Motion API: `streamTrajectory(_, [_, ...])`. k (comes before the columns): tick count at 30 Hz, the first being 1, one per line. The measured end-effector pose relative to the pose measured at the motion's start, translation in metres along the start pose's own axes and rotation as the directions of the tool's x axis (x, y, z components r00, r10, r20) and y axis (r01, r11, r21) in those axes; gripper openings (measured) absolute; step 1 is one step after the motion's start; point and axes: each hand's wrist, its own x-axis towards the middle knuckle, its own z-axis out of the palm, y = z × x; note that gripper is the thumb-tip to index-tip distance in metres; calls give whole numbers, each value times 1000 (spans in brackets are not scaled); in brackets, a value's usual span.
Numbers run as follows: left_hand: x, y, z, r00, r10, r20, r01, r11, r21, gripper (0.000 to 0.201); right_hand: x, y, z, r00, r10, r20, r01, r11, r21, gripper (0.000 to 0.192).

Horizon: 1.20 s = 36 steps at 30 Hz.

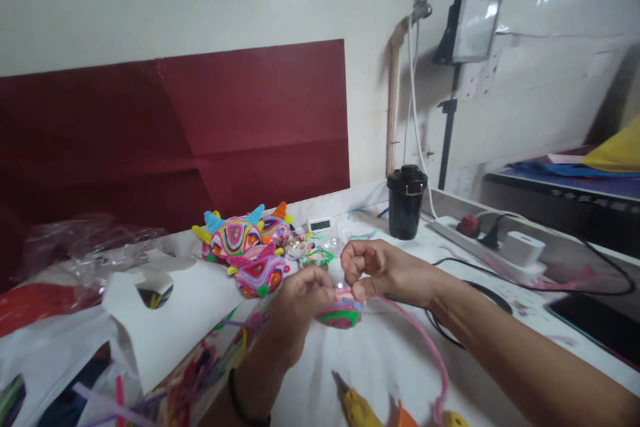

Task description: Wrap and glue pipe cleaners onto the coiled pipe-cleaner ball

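Between my hands is a small rounded craft piece (341, 315), wrapped in coloured fuzzy stems with a green ring and pink and blue bands. My left hand (303, 303) grips its left edge between thumb and fingers. At the right edge, my right hand (375, 270) has its thumb and curled fingers closed where the pink pipe cleaner (425, 333) meets the piece. That strand bends right and down to the table front. Below lies a yellow glue gun (361, 408) with a dark pointed tip, partly cut off by the frame.
Several colourful horned craft heads (235, 237) sit behind my left hand, near a small digital display (319, 225). A black lidded cup (407, 203), a power strip (487, 250) and a phone (597, 327) are to the right. White cut paper (175, 313) and loose stems lie left.
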Motion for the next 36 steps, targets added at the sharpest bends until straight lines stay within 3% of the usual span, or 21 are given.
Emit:
streamTrajectory(14, [1, 9, -3, 998, -10, -63, 2, 993, -121, 12, 16, -9, 8, 999, -34, 20, 34, 999, 30, 37])
streamTrajectory(22, [9, 10, -9, 992, -2, -127, -24, 979, -203, 15, 37, 1, -3, 996, -84, 42, 79, 991, 110, 41])
streamTrajectory(31, [22, 26, 11, 991, -84, -103, 58, 969, -241, 15, 39, -4, -20, 994, -99, 37, 91, 980, 176, 42])
streamTrajectory(36, [34, 24, 10, 981, -127, -145, 87, 963, -254, 15, 47, -2, -25, 996, -91, 1, 89, 972, 219, 37])
